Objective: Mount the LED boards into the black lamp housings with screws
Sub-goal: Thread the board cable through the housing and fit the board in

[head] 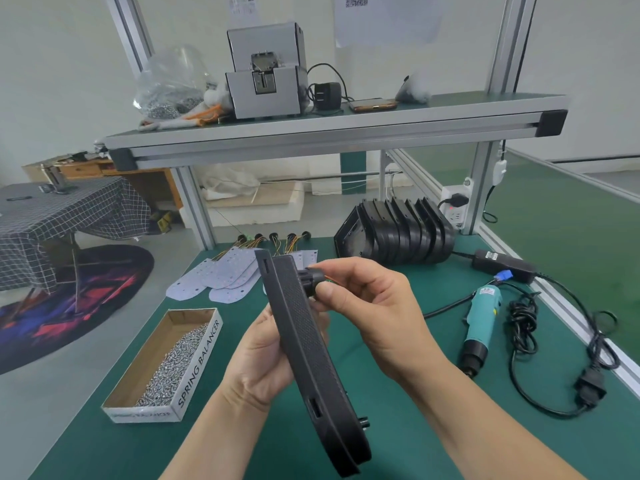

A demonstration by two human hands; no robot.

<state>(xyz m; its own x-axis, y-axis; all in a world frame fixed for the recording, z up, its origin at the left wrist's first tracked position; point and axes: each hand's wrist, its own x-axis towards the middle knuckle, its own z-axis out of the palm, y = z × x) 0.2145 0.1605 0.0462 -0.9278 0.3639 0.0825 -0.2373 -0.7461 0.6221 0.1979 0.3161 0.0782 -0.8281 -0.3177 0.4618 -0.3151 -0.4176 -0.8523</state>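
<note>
A black lamp housing (pixel 304 344) stands on edge above the green bench, its textured rim facing me. My left hand (pixel 258 362) grips it from behind on the left. My right hand (pixel 372 308) pinches a round black cable plug (pixel 309 278) with orange wires at the housing's upper right side. Several white LED boards (pixel 221 275) with wire tails lie fanned out on the bench behind. A row of black housings (pixel 398 233) leans together at the back right. A cardboard box of screws (pixel 173 362) sits at the left.
A teal electric screwdriver (pixel 479 323) lies at the right with its black cable (pixel 526 330) and power supply (pixel 504 266). The upper shelf (pixel 346 128) carries a grey screw feeder (pixel 265 84), a bag of screws and a phone. Aluminium posts frame the bench.
</note>
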